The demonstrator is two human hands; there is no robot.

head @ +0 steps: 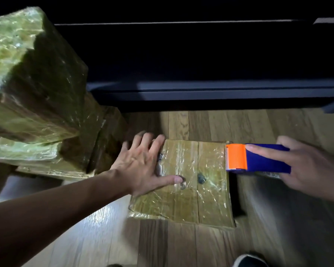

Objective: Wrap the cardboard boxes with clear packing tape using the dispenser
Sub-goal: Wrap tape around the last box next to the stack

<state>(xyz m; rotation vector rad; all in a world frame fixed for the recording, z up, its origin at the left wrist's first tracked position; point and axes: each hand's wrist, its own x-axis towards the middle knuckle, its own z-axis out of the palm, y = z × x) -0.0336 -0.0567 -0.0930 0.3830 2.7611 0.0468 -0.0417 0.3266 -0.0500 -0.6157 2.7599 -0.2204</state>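
A flat cardboard box [191,191] lies on the wooden floor, its top shiny with clear tape. My left hand [141,164] presses flat on the box's left edge, fingers spread and straight. My right hand [308,168] grips a blue tape dispenser [266,158] with an orange front piece, index finger stretched along its top. The dispenser's orange end sits at the box's upper right edge.
A tall stack of tape-wrapped boxes [37,97] stands at the left, close to my left arm. Dark furniture [201,74] runs across the back. A shoe tip [249,261] shows at the bottom right on the wooden floor [123,237].
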